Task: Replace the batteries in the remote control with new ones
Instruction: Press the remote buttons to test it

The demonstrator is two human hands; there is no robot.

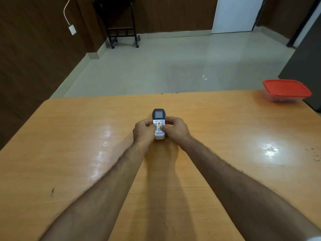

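Note:
A white remote control (158, 117) with a dark top, a small grey screen and an orange button sits face up over the middle of the wooden table (69, 153). My left hand (143, 131) grips its left side, thumb on the buttons. My right hand (175, 128) grips its right side, thumb on the keypad too. The remote's back and its battery cover are hidden. No loose batteries are in sight.
A clear plastic box with a red lid (286, 90) stands at the table's far right corner. Beyond the table lies a pale tiled floor, with a black wheeled stand (121, 30) by the dark wall and a white door (236, 14).

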